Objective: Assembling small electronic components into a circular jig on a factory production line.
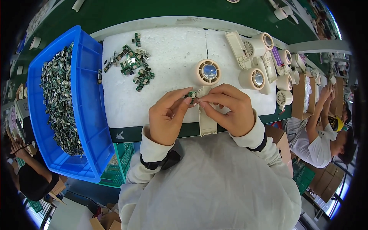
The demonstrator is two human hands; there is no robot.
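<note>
My left hand (167, 115) pinches a small green circuit board (191, 94) between thumb and forefinger. My right hand (230, 108) meets it from the right, its fingertips on the same board and on the handle of a cream handheld fan shell (207, 73). The fan's round head lies on the white foam pad (168, 50), and its handle (207, 122) runs toward me under both hands. A loose heap of green circuit boards (134, 63) lies on the pad to the upper left.
A blue bin (90, 115) filled with several green circuit boards stands at the left. Several cream fan shells (257, 53) are piled at the right, beside a cardboard box (301, 96). Other people sit at the right (322, 138) and lower left (30, 168).
</note>
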